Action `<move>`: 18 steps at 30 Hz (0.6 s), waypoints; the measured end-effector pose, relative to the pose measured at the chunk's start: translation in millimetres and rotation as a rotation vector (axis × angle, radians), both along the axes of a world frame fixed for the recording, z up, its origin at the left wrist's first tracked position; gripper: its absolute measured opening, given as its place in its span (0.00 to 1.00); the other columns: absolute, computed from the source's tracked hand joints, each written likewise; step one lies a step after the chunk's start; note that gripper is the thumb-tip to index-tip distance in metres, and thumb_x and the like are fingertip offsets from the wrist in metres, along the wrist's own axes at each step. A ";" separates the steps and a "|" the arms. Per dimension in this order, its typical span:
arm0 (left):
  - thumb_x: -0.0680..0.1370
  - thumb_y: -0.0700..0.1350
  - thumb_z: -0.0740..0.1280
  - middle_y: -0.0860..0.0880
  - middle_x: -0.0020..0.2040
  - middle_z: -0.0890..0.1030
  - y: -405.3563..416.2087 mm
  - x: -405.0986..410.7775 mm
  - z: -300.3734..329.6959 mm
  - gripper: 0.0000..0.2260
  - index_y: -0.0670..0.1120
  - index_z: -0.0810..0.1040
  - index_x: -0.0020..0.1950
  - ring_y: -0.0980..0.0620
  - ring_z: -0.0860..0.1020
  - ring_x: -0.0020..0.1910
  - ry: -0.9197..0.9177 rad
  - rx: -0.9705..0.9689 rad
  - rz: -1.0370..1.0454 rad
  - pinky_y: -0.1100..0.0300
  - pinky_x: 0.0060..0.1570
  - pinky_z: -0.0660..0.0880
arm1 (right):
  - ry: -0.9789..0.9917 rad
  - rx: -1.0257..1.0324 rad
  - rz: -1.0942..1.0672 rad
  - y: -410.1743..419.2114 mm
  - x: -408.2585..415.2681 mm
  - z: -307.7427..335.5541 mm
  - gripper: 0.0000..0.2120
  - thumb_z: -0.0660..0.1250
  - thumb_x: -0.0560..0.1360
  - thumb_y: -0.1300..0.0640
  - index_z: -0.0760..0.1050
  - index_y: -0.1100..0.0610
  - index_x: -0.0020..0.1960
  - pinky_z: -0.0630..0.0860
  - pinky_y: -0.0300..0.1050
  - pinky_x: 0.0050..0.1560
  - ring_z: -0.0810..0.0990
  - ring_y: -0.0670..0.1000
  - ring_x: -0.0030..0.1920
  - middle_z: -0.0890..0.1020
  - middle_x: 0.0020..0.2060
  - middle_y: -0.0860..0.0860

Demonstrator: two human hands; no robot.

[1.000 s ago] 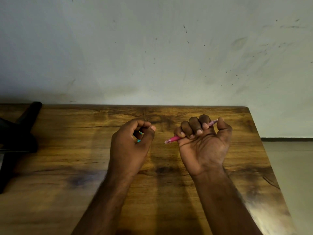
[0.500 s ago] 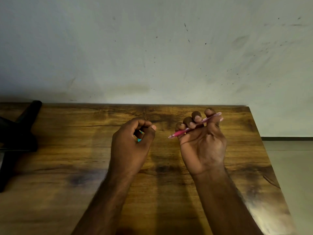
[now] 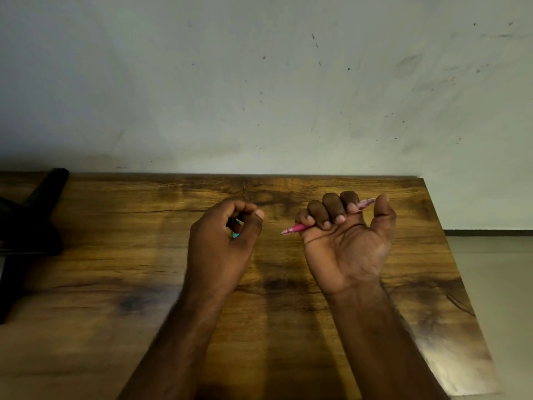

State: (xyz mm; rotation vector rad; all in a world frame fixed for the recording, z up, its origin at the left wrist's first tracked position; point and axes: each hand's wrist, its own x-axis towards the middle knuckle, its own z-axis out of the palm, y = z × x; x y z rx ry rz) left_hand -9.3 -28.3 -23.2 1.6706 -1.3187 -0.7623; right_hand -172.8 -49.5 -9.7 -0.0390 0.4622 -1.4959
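Note:
My right hand [image 3: 347, 249] is turned palm up above the wooden table [image 3: 288, 327], its fingers curled round a pink pen [image 3: 294, 228]. The pen's tip sticks out to the left of the fist and its other end shows between forefinger and thumb. My left hand [image 3: 222, 241] hovers to the left of it, fingers curled round a small teal object [image 3: 236, 235]; only a sliver of that shows, and what it is I cannot tell. A gap of bare table lies between the two hands.
A black object with a bar-like arm [image 3: 31, 220] sits at the table's far left edge. The table's back edge meets a scuffed pale wall [image 3: 259, 82]. Its right edge [image 3: 450, 255] drops to a light floor.
My right hand's fingers loosened half a second ago, letting the pen lie across the fingertips; now they have curled tight round it again. My left hand has stayed put.

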 end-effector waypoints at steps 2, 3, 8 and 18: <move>0.79 0.51 0.73 0.61 0.43 0.83 0.0 0.2 -0.1 0.02 0.57 0.83 0.50 0.63 0.80 0.47 -0.001 0.000 0.000 0.75 0.40 0.73 | 0.010 -0.004 -0.005 0.6 -0.4 -0.2 0.21 0.56 0.79 0.39 0.66 0.53 0.36 0.63 0.47 0.39 0.59 0.49 0.32 0.63 0.29 0.48; 0.79 0.51 0.73 0.61 0.43 0.83 0.0 0.2 -0.3 0.02 0.57 0.83 0.50 0.63 0.80 0.47 -0.004 -0.001 -0.001 0.75 0.40 0.73 | 0.016 -0.006 -0.007 0.6 -0.4 0.1 0.20 0.57 0.78 0.40 0.66 0.53 0.36 0.63 0.47 0.38 0.59 0.49 0.32 0.63 0.29 0.48; 0.79 0.50 0.73 0.62 0.43 0.83 0.0 0.6 -0.7 0.02 0.58 0.82 0.50 0.63 0.80 0.47 -0.011 0.000 -0.008 0.75 0.41 0.73 | 0.021 -0.003 0.002 0.1 0.6 1.4 0.20 0.59 0.77 0.38 0.66 0.53 0.36 0.63 0.47 0.38 0.59 0.49 0.33 0.63 0.29 0.48; 0.79 0.50 0.73 0.61 0.42 0.83 1.2 2.0 1.2 0.02 0.57 0.83 0.49 0.62 0.80 0.45 0.003 -0.012 -0.011 0.74 0.40 0.74 | 0.019 -0.043 0.003 1.7 -0.3 1.0 0.19 0.58 0.77 0.39 0.66 0.53 0.36 0.63 0.47 0.39 0.59 0.49 0.32 0.63 0.29 0.48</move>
